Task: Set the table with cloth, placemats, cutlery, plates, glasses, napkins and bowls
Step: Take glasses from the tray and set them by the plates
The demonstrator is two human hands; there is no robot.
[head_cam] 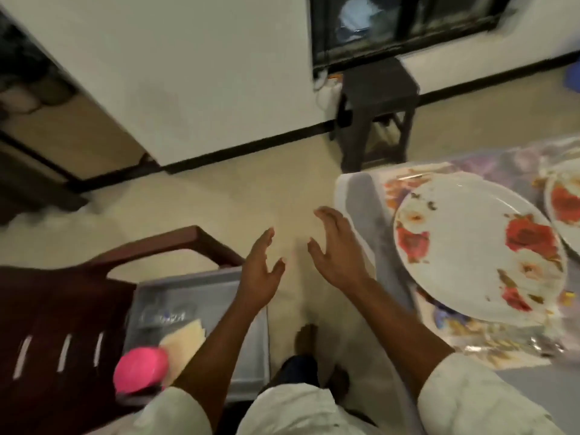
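A white plate with red flowers (474, 249) lies on a floral placemat (405, 180) on the grey-clothed table (361, 196) at the right. A second flowered plate (565, 202) shows at the right edge. My left hand (260, 271) and my right hand (339, 249) hang in the air over the floor, left of the table, fingers spread and holding nothing. On a dark red chair (62, 306) at the lower left sits a metal tray (201, 290) with a pink bowl (141, 368), folded pale napkins (185, 335) and blurred glassware.
A dark stool (376, 111) stands by the wall under a window. Pale floor (238, 196) lies between the chair and the table. My feet show below my hands. The whole view is motion-blurred.
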